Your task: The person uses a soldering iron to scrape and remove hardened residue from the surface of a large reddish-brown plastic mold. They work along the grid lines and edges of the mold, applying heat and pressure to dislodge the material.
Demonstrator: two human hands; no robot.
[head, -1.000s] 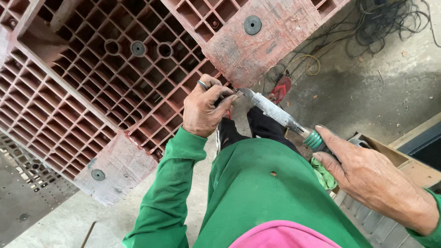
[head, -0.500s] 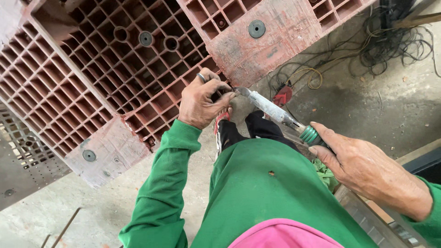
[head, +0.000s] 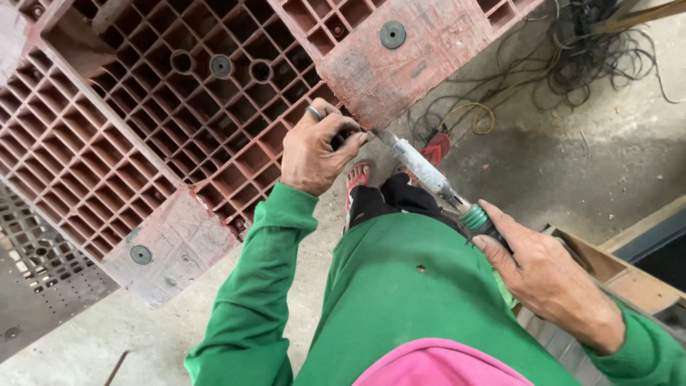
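Nearest, the right hand (head: 547, 275) wraps the green grip of a hot-air welding gun (head: 429, 175), rigid and probably hot at its metal barrel. Beyond, the left hand (head: 314, 146) pinches its nozzle tip against the stiff, heavy red plastic pallet (head: 143, 121).

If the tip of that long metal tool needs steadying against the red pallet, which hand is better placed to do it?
The left hand, probably. Its fingers already pinch near the tip of the metal tool, right at the edge of the red plastic pallet. The right hand grips the green handle end, far back from the pallet.
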